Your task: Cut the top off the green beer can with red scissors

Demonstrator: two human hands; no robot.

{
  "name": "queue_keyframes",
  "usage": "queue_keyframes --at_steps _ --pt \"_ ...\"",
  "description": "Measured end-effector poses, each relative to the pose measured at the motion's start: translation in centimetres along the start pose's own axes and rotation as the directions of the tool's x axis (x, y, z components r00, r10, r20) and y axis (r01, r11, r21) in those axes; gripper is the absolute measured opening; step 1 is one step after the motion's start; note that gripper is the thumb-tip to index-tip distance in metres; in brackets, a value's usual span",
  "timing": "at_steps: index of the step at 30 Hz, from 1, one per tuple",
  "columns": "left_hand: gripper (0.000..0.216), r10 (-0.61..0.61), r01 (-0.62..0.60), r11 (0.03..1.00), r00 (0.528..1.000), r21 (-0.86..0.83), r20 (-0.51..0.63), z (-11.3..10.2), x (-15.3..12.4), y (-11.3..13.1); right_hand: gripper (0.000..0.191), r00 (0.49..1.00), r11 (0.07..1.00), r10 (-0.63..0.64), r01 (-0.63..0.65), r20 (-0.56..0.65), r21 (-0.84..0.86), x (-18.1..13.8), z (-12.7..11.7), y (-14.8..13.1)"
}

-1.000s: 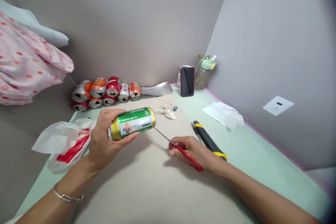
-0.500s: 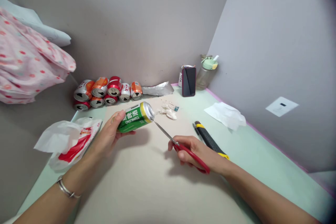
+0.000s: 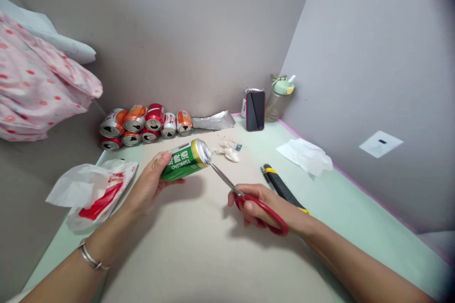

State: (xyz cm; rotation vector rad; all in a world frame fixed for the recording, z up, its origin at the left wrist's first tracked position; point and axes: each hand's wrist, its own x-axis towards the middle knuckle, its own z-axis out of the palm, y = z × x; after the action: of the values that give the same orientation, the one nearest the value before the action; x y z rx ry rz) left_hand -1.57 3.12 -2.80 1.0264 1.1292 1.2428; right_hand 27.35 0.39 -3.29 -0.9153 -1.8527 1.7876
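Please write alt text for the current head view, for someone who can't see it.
A person's left hand holds a green, gold and silver metal can sideways, while the right hand points red-handled metal scissors at its silver end. Behind them, orange, red and white drink cans lie stacked by a grey wall.

Our left hand is closed in a grip: thumb on top, fingers extended below. Our left forearm runs back from it, down and leftward. Our right hand, apart from the left, is curled closed; our right forearm trails behind it, down and rightward.
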Motion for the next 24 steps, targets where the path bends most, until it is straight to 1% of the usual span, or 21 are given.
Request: queue_keyframes --at_steps 3,7,15,17,19,20,22,24 --pt "0.040 0.018 -0.018 0.999 1.000 -0.029 0.012 0.0 0.0 -0.2 0.064 0.999 0.999 -0.022 0.020 0.046 0.040 0.0 0.1 -0.1" --pt "0.040 0.044 -0.044 0.998 0.999 -0.038 0.012 -0.1 0.1 -0.4 0.059 0.990 0.988 -0.109 0.098 0.088 0.123 -0.1 0.2 -0.3" --pt "0.047 0.084 -0.086 0.996 0.990 0.006 0.110 0.2 -0.1 -0.2 0.057 0.980 0.969 -0.161 0.135 0.117 0.209 0.0 0.3 -0.1" --pt "0.049 0.105 -0.108 0.994 0.984 0.012 0.142 0.2 -0.1 0.0 0.061 0.977 0.949 -0.168 0.126 0.129 0.289 -0.1 0.3 0.2" --pt "0.053 0.128 -0.133 0.991 0.976 0.018 0.176 -0.1 -0.2 0.1 0.066 0.969 0.901 -0.178 0.091 0.172 0.423 -0.1 0.3 0.7" --pt "0.056 0.142 -0.149 0.988 0.972 0.025 0.188 -0.3 -0.3 0.2 0.069 0.961 0.868 -0.178 0.052 0.212 0.494 -0.2 0.3 0.9" --pt "0.062 0.183 -0.199 0.978 0.963 0.063 0.195 -0.7 -0.4 0.4 0.075 0.930 0.791 -0.164 -0.077 0.331 0.607 -0.3 0.3 1.2" --pt "0.066 0.224 -0.249 0.962 0.955 0.114 0.195 -1.0 -0.7 0.6 0.082 0.886 0.713 -0.141 -0.219 0.442 0.666 -0.4 0.3 1.5"
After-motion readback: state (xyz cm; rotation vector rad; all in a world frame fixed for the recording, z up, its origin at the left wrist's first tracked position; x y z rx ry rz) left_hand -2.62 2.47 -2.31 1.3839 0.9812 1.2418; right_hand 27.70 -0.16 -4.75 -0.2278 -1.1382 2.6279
